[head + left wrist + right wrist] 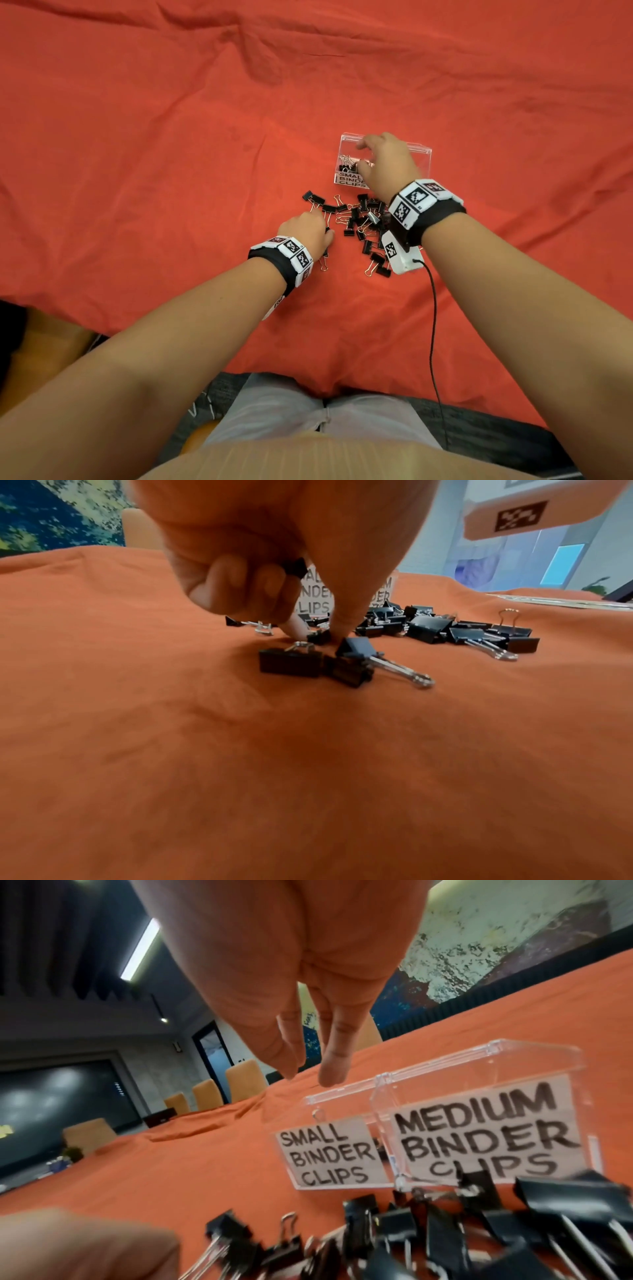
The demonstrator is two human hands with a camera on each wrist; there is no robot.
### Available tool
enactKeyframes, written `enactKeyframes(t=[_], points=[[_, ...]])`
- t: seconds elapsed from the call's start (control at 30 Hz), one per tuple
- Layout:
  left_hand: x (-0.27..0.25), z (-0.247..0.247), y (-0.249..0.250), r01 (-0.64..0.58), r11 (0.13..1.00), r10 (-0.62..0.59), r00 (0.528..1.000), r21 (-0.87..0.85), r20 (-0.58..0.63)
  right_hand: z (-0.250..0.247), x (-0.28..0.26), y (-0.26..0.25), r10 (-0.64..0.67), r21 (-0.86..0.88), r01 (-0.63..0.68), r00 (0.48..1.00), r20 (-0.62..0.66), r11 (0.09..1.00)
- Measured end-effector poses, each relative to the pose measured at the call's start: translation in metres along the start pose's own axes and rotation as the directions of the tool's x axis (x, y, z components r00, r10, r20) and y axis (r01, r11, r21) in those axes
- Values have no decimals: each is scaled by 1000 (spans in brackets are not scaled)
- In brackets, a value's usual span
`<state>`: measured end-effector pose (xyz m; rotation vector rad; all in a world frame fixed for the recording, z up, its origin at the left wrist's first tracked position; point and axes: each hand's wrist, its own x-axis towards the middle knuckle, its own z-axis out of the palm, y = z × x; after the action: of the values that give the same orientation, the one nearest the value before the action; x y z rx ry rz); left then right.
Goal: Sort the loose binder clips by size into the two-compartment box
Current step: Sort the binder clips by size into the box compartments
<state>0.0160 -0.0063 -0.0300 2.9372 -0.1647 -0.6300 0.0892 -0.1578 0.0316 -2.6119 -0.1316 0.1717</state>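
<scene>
My left hand (274, 569) pinches one small clip (318, 637) from the pile of binder clips (363, 222) on the red cloth (171, 137), with another clip tucked in the curled fingers. My right hand (387, 164) hangs empty, fingers straight, over the clear box (479, 1123) beyond the pile. The tucked clip could slip out, I think. Orange chairs (205, 1099) stand behind.

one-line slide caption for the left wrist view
Left hand pinches a small binder clip off the orange cloth, the loose pile behind.
</scene>
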Motion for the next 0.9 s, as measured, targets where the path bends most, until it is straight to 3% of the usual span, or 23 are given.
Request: enactKeyframes(t=[0.1, 0.23, 0.33, 0.43, 0.57, 0.77, 0.9], points=[[0, -2, 1, -14, 999, 14, 1000, 36, -7, 6, -23, 2, -55, 12, 55, 998, 16, 998], [0, -16, -1, -18, 998, 19, 999, 63, -26, 34, -54, 11, -69, -80, 93, 965, 254, 992], [4, -40, 0, 5, 1000, -4, 996, 15, -93, 52, -66, 17, -22, -124, 67, 941, 338, 990], [17, -69, 10, -40, 997, 31, 989, -62, -146, 63, -73, 19, 2, -152, 49, 949, 315, 987], [45, -90, 33, -176, 981, 163, 976, -85, -145, 69, -80, 19, -13, -177, 71, 952, 307, 982], [77, -81, 46, -236, 972, 234, 969, -18, -83, 75, -87, 24, -80, -134, 139, 923, 376, 981], [70, -71, 37, -301, 952, 286, 940, -52, -187, 74, -95, 26, -94, -86, 132, 931, 353, 987]])
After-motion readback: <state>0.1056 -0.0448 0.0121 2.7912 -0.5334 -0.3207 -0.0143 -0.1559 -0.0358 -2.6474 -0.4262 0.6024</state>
